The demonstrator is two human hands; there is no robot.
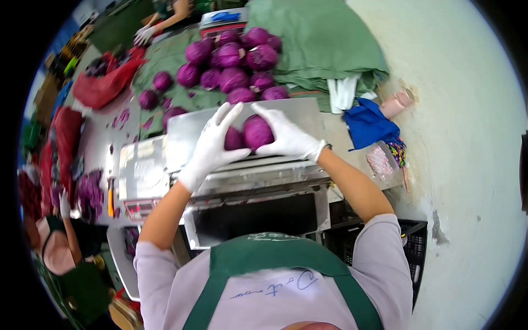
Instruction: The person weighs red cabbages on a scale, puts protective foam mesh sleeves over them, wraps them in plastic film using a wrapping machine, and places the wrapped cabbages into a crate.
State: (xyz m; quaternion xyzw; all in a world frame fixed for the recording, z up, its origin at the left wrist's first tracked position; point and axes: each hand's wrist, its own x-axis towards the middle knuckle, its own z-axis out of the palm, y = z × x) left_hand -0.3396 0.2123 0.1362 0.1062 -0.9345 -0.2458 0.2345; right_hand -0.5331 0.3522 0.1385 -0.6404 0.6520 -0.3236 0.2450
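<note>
Two purple cabbages sit side by side at the metal tray in front of me. White-gloved, my right hand (291, 136) curves around the right purple cabbage (258, 132), fingers at its far side and thumb at its near side. My left hand (210, 146), also in a white glove, cups the left purple cabbage (234, 138) with thumb and fingers. Part of that left cabbage is hidden by the glove and the other cabbage. Behind both hands rises the sloping metal surface of the tray (305, 113).
Beyond the tray, a pile of purple cabbages (234, 80) lies on green cloth (324, 41). An orange-handled knife (110, 198) is at left. Blue cloth (371, 125) and a pink bottle (397, 103) lie at right. Co-workers' gloved hands show at the top (145, 35) and left (65, 204).
</note>
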